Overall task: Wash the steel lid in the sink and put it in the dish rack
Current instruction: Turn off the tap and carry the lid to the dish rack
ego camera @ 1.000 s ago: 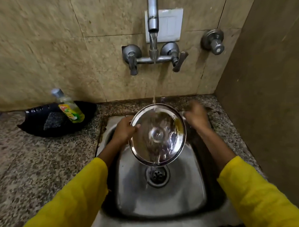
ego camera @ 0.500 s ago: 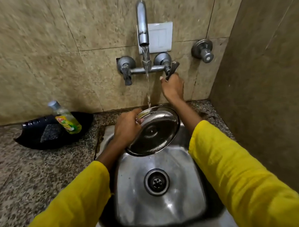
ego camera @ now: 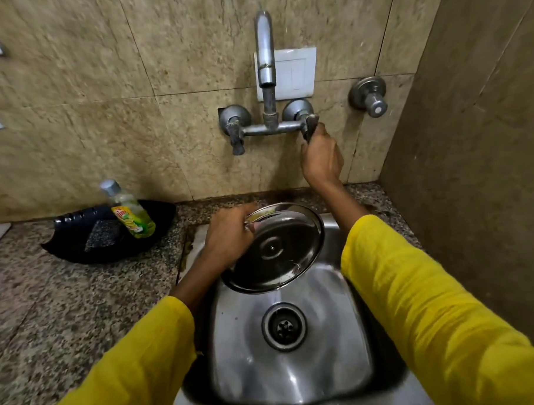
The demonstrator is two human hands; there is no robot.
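Note:
The round steel lid hangs tilted over the back of the steel sink, its inner face toward me. My left hand grips its upper left rim. My right hand is raised to the wall and closed around the right tap handle. No water runs from the spout. The drain lies below the lid. No dish rack is in view.
A black tray on the granite counter at the left holds a scrub pad and a green dish soap bottle. A second tap handle, a wall valve and a white switch plate are on the tiled wall. A brown side wall stands close on the right.
My right hand left the lid and rose to the right tap handle, then closed on it. The stream of water has stopped. My left hand keeps holding the lid, now tilted lower.

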